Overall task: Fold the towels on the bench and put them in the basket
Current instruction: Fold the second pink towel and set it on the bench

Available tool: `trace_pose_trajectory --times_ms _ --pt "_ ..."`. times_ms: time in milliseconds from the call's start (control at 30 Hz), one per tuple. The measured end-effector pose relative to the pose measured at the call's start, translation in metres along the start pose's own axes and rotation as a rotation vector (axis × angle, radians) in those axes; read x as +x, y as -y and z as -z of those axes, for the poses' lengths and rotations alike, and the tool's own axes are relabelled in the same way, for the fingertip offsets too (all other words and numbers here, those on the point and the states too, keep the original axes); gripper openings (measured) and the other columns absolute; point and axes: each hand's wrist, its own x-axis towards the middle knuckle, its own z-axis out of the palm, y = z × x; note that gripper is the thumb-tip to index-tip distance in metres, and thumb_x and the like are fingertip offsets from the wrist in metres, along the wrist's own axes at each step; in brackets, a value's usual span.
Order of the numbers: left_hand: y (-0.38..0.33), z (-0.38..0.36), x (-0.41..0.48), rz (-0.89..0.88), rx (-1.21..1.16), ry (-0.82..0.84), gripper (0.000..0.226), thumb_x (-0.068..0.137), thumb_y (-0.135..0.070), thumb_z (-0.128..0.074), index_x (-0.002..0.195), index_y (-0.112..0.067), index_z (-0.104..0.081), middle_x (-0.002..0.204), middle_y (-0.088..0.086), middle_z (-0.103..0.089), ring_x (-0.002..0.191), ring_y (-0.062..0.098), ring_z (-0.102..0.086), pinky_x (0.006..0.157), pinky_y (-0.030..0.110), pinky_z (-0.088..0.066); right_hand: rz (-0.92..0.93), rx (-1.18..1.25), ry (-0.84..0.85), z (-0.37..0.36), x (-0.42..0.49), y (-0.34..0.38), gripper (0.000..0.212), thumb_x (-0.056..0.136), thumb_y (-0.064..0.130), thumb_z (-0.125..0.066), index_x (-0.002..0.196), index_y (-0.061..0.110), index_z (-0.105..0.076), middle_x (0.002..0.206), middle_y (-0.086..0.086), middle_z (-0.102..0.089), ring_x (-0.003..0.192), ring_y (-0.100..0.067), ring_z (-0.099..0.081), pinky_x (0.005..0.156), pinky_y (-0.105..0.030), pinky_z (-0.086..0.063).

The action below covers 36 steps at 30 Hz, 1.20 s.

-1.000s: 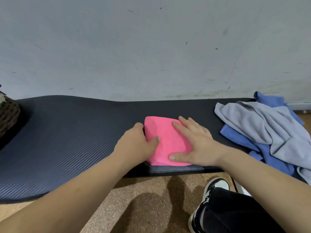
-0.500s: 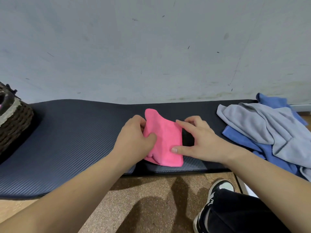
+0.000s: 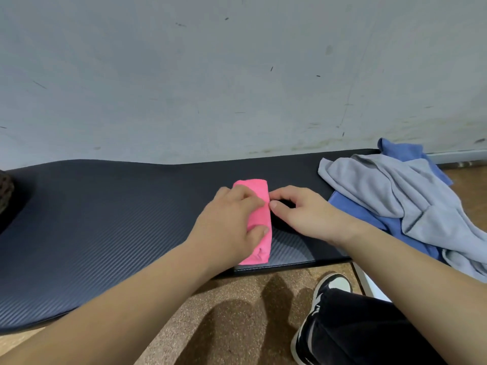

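A pink towel (image 3: 259, 219), folded into a narrow strip, lies on the dark ribbed bench (image 3: 105, 219) near its front edge. My left hand (image 3: 229, 222) rests on top of it, fingers pressing its left part and thumb on the cloth. My right hand (image 3: 303, 214) is just right of the strip, fingertips and thumb touching its right edge, fingers curled. A grey towel (image 3: 395, 196) lies crumpled over a blue towel (image 3: 369, 219) at the bench's right end. The woven basket (image 3: 6, 191) shows only as a dark sliver at the far left edge.
A pale scuffed wall (image 3: 237, 75) rises directly behind the bench. Below the front edge is brown speckled floor (image 3: 237, 325), with my black-and-white shoe (image 3: 326, 288) and dark trouser leg at the lower right.
The pink towel was folded over leftward, from a wide square into a narrow strip. My left hand now lies on top of it; my right hand slid off to its right edge.
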Motion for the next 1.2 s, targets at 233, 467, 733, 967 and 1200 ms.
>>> trace_pose_trajectory --times_ms 233,467,733,967,1200 --pt "0.006 -0.016 -0.008 0.049 0.001 0.064 0.071 0.096 -0.048 -0.065 0.158 -0.022 -0.04 0.166 -0.005 -0.031 0.149 0.021 -0.027 0.124 0.035 -0.024 -0.015 0.034 -0.157 -0.011 0.01 -0.002 0.034 0.097 0.038 -0.066 0.128 0.025 -0.067 0.111 0.005 -0.07 0.102 -0.008 -0.064 0.098 -0.026 -0.049" --pt "0.006 0.0 -0.015 0.339 -0.094 0.02 0.081 0.076 -0.064 -0.076 0.143 -0.027 -0.049 0.133 -0.008 -0.052 0.124 0.017 -0.049 0.1 0.037 -0.048 -0.011 -0.061 -0.164 -0.018 0.022 -0.002 0.036 0.092 0.035 -0.073 0.126 0.03 -0.067 0.085 0.013 -0.059 0.072 -0.004 -0.055 0.083 -0.029 -0.053" --pt "-0.004 0.003 -0.009 0.63 -0.53 0.138 0.045 0.067 -0.034 -0.093 0.099 -0.021 -0.064 0.094 -0.007 -0.069 0.087 0.013 -0.068 0.071 0.033 -0.058 -0.086 0.112 -0.122 -0.008 0.015 -0.002 0.04 0.085 0.018 -0.079 0.123 0.026 -0.069 0.102 0.006 -0.071 0.074 -0.004 -0.063 0.085 -0.028 -0.056" --pt "-0.006 0.054 -0.014 0.486 -0.641 0.174 0.024 0.074 -0.009 -0.08 0.092 -0.021 -0.071 0.093 0.007 -0.073 0.064 0.008 -0.065 0.053 0.024 -0.055 -0.037 0.443 0.121 0.007 0.002 0.012 0.093 0.067 0.001 -0.08 0.15 0.029 -0.048 0.14 0.01 -0.061 0.124 -0.006 -0.062 0.102 -0.027 -0.051" --pt "0.022 0.132 -0.057 0.463 -0.701 0.111 0.029 0.078 -0.019 -0.089 0.103 -0.022 -0.076 0.096 0.006 -0.079 0.087 0.028 -0.076 0.065 0.033 -0.062 -0.04 0.719 0.213 -0.016 -0.02 0.077 0.039 0.085 -0.002 -0.075 0.123 0.007 -0.07 0.116 -0.014 -0.075 0.107 -0.026 -0.071 0.089 -0.04 -0.058"
